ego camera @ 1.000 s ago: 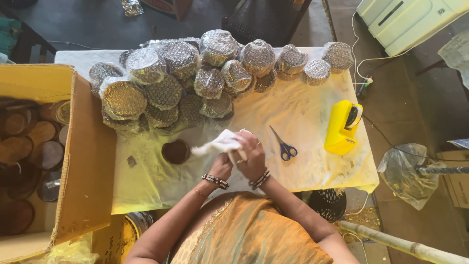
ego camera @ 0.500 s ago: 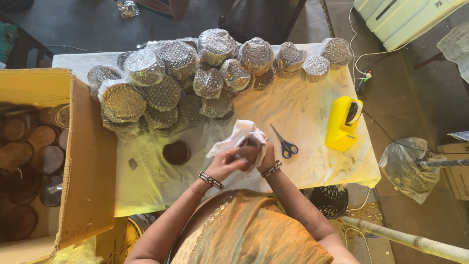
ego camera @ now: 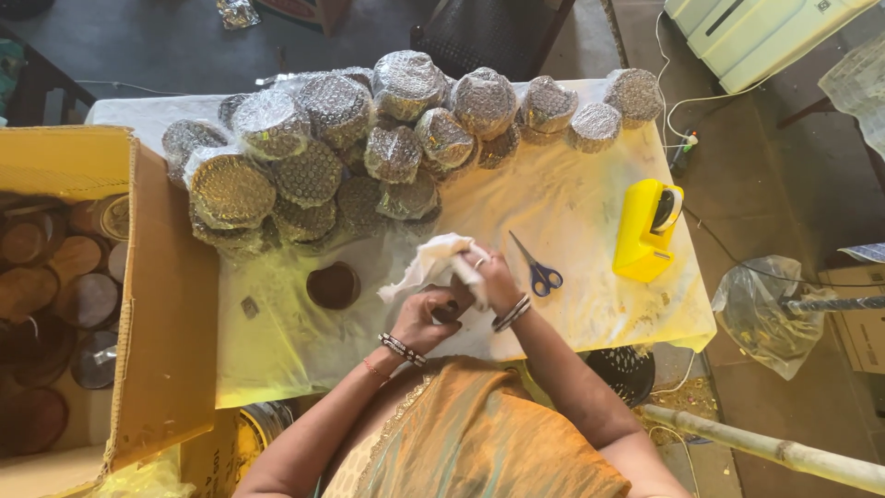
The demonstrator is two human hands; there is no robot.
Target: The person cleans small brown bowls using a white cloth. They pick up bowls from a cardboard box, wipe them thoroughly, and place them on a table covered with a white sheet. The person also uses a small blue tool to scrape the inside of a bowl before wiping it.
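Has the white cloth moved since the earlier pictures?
Yes. The white cloth has shifted right, toward the blue scissors, and lifted in both hands.

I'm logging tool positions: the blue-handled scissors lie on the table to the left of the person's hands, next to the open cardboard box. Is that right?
Not quite. In the head view the blue-handled scissors lie on the table to the right of the person's hands, between the right hand and the yellow tape dispenser. The open cardboard box is at the far left.

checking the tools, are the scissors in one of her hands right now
No, the blue-handled scissors lie on the table just beside the right hand, which grips a white cloth.
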